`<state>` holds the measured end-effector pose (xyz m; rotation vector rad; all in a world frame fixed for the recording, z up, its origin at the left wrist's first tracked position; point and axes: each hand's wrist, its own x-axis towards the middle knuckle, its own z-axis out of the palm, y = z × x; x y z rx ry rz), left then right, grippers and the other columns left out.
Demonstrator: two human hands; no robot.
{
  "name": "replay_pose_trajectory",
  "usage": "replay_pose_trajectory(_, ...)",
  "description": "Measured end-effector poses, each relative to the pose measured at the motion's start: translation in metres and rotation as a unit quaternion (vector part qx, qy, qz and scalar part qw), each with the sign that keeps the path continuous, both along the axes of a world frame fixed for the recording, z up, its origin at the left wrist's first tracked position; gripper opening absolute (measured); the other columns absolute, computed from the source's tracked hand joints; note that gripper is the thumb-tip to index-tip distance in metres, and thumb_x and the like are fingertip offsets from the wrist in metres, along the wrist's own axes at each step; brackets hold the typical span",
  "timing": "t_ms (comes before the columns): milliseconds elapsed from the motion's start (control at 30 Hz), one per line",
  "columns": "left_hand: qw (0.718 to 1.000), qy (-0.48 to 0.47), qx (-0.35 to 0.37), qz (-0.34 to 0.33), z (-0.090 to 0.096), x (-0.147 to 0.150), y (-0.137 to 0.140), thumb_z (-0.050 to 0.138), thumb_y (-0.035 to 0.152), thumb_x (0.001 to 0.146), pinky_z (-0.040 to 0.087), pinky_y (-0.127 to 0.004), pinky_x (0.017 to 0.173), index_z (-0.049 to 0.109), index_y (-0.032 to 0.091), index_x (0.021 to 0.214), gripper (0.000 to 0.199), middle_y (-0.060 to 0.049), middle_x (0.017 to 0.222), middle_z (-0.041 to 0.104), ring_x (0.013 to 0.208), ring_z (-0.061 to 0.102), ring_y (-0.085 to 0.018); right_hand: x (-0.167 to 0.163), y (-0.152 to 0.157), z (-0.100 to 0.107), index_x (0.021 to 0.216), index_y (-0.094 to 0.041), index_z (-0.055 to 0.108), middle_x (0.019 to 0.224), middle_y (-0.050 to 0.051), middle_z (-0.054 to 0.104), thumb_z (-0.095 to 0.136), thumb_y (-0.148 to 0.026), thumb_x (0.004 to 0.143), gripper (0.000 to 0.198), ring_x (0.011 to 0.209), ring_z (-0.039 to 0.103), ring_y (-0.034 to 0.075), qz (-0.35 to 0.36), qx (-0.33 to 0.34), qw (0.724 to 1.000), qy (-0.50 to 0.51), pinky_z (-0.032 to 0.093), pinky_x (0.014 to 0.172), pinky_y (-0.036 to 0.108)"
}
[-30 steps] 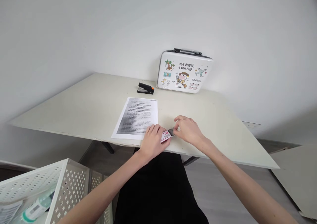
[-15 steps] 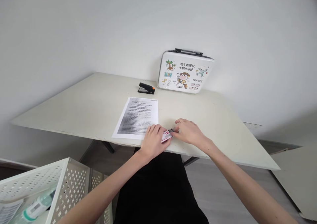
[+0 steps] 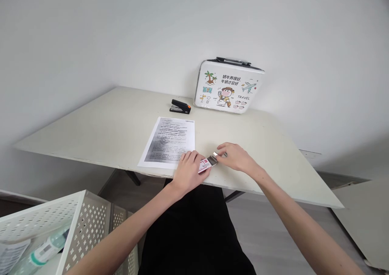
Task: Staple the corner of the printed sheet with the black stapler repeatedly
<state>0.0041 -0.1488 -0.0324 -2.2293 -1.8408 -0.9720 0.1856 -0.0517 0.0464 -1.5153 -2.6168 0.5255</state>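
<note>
Near the table's front edge, my left hand (image 3: 191,170) is closed around a small white and red staple box (image 3: 204,164). Grey metal staples (image 3: 212,159) show at the box's right end. Just to the right, my right hand (image 3: 235,156) has its thumb and forefinger pinched on a short shiny staple strip (image 3: 215,154), beside the box's end. The fingers partly hide the strip. A printed sheet of paper (image 3: 170,141) lies flat to the left of the box, its lower right corner by my left hand. Behind the paper rests a black stapler (image 3: 180,106) with an orange part.
A white case with cartoon travel pictures (image 3: 227,86) leans against the wall at the back of the pale table (image 3: 91,125). At lower left stands a perforated white basket (image 3: 86,226) holding a clear bottle with a green band (image 3: 45,252) and some paper.
My right hand has drawn slightly up and away from the box's end, and a shiny staple strip now shows at its fingertips. My left hand stays on the box.
</note>
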Motion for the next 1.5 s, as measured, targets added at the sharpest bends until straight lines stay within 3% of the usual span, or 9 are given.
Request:
replay_pose_trajectory(200, 1.0, 0.0, -0.001, 0.001, 0.001, 0.0, -0.001, 0.074, 0.03, 0.092, 0.05, -0.046, 0.093, 0.062, 0.023, 0.103, 0.018, -0.007, 0.104, 0.067, 0.101, 0.065, -0.029, 0.025, 0.026, -0.002, 0.091, -0.027, 0.086, 0.14, 0.001, 0.072, 0.065, -0.04, 0.092, 0.025, 0.116, 0.072, 0.023, -0.015, -0.025, 0.998, 0.05, 0.052, 0.1, 0.031)
replay_pose_trajectory(400, 1.0, -0.003, -0.007, 0.003, 0.002, 0.0, -0.001, 0.073, 0.031, 0.091, 0.051, -0.047, 0.092, 0.061, 0.023, 0.102, 0.018, -0.008, 0.105, 0.067, 0.099, 0.064, -0.029, 0.05, 0.049, -0.014, 0.087, -0.025, 0.085, 0.136, 0.003, 0.074, 0.064, -0.038, 0.092, 0.025, 0.117, 0.072, 0.026, -0.074, 0.036, 0.997, 0.008, 0.053, 0.097, 0.032)
replay_pose_trajectory(633, 1.0, 0.001, -0.01, 0.003, 0.003, 0.0, 0.0, 0.073, 0.031, 0.092, 0.051, -0.047, 0.094, 0.062, 0.023, 0.103, 0.018, -0.007, 0.103, 0.066, 0.1, 0.064, -0.029, 0.06, 0.052, -0.026, 0.078, -0.026, 0.083, 0.106, 0.006, 0.082, 0.066, -0.037, 0.09, 0.023, 0.11, 0.075, 0.026, -0.077, 0.038, 0.996, -0.002, 0.053, 0.09, 0.031)
replay_pose_trajectory(733, 1.0, -0.002, -0.011, 0.001, 0.002, -0.001, 0.0, 0.074, 0.031, 0.092, 0.051, -0.047, 0.094, 0.063, 0.024, 0.106, 0.019, -0.007, 0.105, 0.066, 0.101, 0.064, -0.029, 0.061, 0.051, -0.028, 0.08, -0.025, 0.083, 0.107, 0.006, 0.082, 0.066, -0.038, 0.091, 0.024, 0.108, 0.075, 0.025, -0.077, 0.037, 0.996, 0.0, 0.053, 0.09, 0.03)
replay_pose_trajectory(900, 1.0, -0.001, -0.01, -0.004, 0.0, -0.003, 0.0, 0.072, 0.033, 0.095, 0.051, -0.047, 0.096, 0.065, 0.023, 0.111, 0.02, -0.008, 0.106, 0.066, 0.103, 0.064, -0.029, 0.063, 0.042, -0.021, 0.089, -0.024, 0.082, 0.128, 0.007, 0.076, 0.066, -0.038, 0.092, 0.022, 0.113, 0.073, 0.028, -0.105, 0.05, 0.993, 0.005, 0.054, 0.09, 0.035)
replay_pose_trajectory(1000, 1.0, 0.001, -0.01, -0.008, 0.0, -0.004, 0.0, 0.072, 0.033, 0.096, 0.051, -0.047, 0.096, 0.065, 0.022, 0.113, 0.022, -0.008, 0.107, 0.067, 0.104, 0.064, -0.029, 0.057, 0.025, -0.014, 0.101, -0.024, 0.08, 0.127, 0.006, 0.076, 0.063, -0.034, 0.095, 0.021, 0.111, 0.073, 0.026, -0.097, 0.061, 0.991, 0.072, 0.055, 0.09, 0.035)
replay_pose_trajectory(1200, 1.0, -0.016, -0.012, -0.022, 0.004, -0.003, -0.001, 0.07, 0.033, 0.098, 0.051, -0.046, 0.095, 0.063, 0.023, 0.117, 0.023, -0.007, 0.111, 0.07, 0.103, 0.067, -0.029, 0.031, -0.015, -0.016, 0.124, -0.024, 0.073, 0.117, 0.006, 0.081, 0.057, -0.036, 0.102, 0.03, 0.1, 0.077, 0.021, 0.009, -0.065, 0.976, 0.209, 0.059, 0.087, 0.031)
replay_pose_trajectory(1333, 1.0, -0.016, -0.008, -0.022, 0.005, -0.004, -0.002, 0.068, 0.033, 0.1, 0.051, -0.046, 0.095, 0.06, 0.023, 0.121, 0.025, -0.007, 0.11, 0.072, 0.103, 0.068, -0.029, 0.019, -0.022, -0.022, 0.123, -0.024, 0.074, 0.111, 0.005, 0.082, 0.06, -0.035, 0.101, 0.028, 0.09, 0.078, 0.02, -0.007, -0.088, 0.967, 0.238, 0.06, 0.087, 0.034)
replay_pose_trajectory(1500, 0.999, -0.024, -0.017, -0.029, 0.005, -0.006, -0.002, 0.067, 0.034, 0.101, 0.052, -0.046, 0.094, 0.059, 0.023, 0.119, 0.023, -0.007, 0.11, 0.072, 0.102, 0.069, -0.029, 0.014, -0.023, -0.025, 0.116, -0.024, 0.077, 0.112, 0.005, 0.082, 0.069, -0.031, 0.096, 0.023, 0.095, 0.078, 0.02, -0.019, -0.103, 0.958, 0.267, 0.06, 0.088, 0.033)
